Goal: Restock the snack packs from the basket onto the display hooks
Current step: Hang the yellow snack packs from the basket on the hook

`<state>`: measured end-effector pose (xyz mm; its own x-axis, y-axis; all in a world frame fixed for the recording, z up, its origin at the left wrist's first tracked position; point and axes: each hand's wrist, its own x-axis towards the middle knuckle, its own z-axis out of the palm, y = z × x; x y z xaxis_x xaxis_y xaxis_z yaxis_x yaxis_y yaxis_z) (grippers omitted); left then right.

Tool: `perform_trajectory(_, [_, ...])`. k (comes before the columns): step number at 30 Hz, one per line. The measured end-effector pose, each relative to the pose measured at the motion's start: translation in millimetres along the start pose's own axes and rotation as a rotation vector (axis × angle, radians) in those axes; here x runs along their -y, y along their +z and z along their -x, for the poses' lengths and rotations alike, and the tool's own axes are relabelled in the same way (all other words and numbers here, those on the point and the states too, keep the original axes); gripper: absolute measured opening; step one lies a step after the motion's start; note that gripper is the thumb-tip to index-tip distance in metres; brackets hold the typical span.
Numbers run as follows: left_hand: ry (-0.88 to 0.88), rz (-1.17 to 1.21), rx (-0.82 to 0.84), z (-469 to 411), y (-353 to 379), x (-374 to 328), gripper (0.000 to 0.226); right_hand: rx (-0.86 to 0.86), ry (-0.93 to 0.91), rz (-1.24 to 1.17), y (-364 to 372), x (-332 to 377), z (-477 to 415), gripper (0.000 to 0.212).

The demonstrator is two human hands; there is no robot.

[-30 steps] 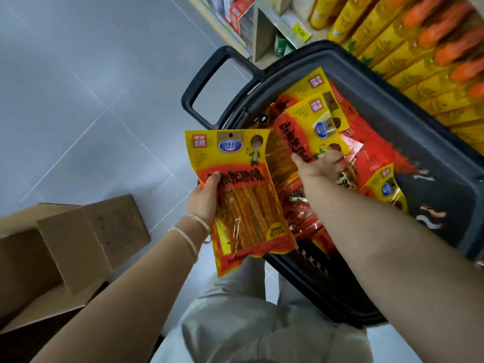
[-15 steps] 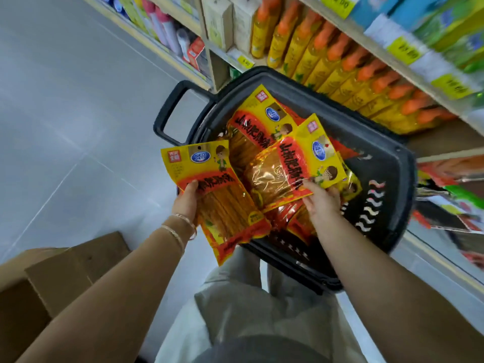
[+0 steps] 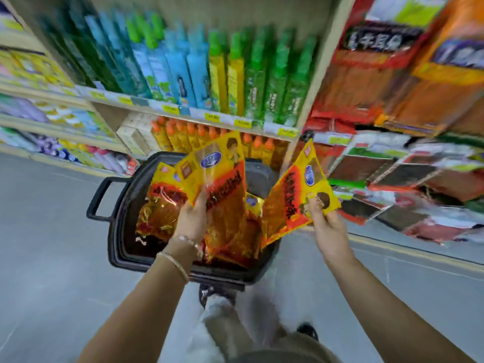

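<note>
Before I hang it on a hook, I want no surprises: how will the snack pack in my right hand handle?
Likely floppy: the snack pack sags from the right hand, pinched at one corner. Probably light, since a fingertip grip carries it. The glossy film may be slippery, so keep a firm pinch.

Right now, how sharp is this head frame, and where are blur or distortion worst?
Head view: heavy motion blur smears the shelf bottles and the hanging packs at right; the left hand, right hand and their snack packs are softer but readable; glare streaks the pack in the basket; wide-angle bending curves the shelf edges.
</note>
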<state>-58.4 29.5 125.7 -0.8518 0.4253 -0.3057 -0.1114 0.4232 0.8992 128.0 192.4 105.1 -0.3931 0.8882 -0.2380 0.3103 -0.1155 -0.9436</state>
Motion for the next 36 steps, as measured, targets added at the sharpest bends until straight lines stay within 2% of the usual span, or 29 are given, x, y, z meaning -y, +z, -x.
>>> perform_trajectory(2, [0.124,0.092,0.019,28.8,42.0,-34.5,0.014,-0.095,-0.089,0.024,-56.9,4.9,6.7,0.023])
perform_trajectory(5, [0.214,0.169,0.082,64.9,108.1,-75.9,0.021,-0.183,-0.189,0.075,-138.6,7.7,11.5,0.028])
perform_trajectory(10, [0.303,0.210,0.221,98.5,202.2,-130.4,0.017,-0.374,-0.266,0.210,-256.8,17.1,3.7,0.045])
perform_trajectory(17, [0.543,0.107,0.354,108.5,306.7,-234.4,0.020,-0.625,-0.364,0.347,-402.3,58.0,-38.4,0.049])
perform_trajectory(22, [0.745,0.053,0.317,103.4,371.8,-313.6,0.045,-0.679,-0.491,0.295,-477.1,111.8,-83.4,0.044])
perform_trajectory(23, [0.780,0.047,0.304,102.1,382.4,-330.3,0.044,-0.685,-0.525,0.281,-489.2,125.2,-92.5,0.043])
perform_trajectory(26, [0.881,0.118,0.323,96.8,411.3,-382.1,0.022,-0.744,-0.628,0.246,-523.0,169.1,-120.4,0.035])
perform_trajectory(29, [0.911,0.216,0.344,92.6,435.9,-424.6,0.011,-0.786,-0.693,0.102,-553.1,211.2,-146.1,0.023])
perform_trajectory(32, [0.930,0.302,0.346,93.2,459.0,-455.6,0.012,-0.819,-0.759,0.020,-579.8,244.0,-169.6,0.019])
perform_trajectory(36, [0.925,0.310,0.239,90.2,485.7,-483.7,0.024,-0.769,-0.750,-0.107,-603.9,277.9,-203.4,0.027])
